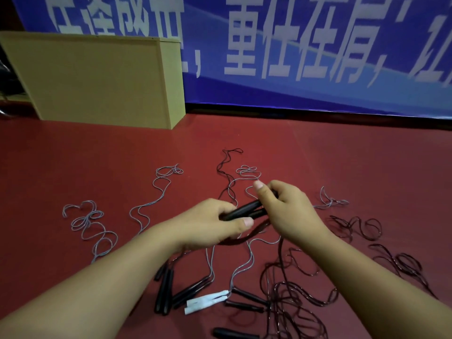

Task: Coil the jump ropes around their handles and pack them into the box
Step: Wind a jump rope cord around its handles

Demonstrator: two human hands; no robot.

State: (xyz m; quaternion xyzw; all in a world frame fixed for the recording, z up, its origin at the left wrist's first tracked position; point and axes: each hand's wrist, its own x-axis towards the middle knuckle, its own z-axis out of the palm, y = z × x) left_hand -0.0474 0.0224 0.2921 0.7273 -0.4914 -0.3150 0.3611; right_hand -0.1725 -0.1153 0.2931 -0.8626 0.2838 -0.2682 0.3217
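Observation:
Both my hands hold one pair of black jump-rope handles [247, 211] side by side above the red floor. My left hand [210, 223] grips their near end with thumb on top. My right hand [283, 206] grips their far end. A dark rope [247, 237] hangs in a loop under my hands. Several other jump ropes lie spread on the floor: grey ropes [93, 226] at the left, dark ropes [293, 289] at the right. Loose black handles [165, 289] and a white pair of handles [208, 300] lie near me.
A large tan box [97, 79] stands at the back left on the red floor [318, 155]. A blue banner with white characters [293, 45] covers the wall behind. Another black handle [234, 333] lies at the bottom edge.

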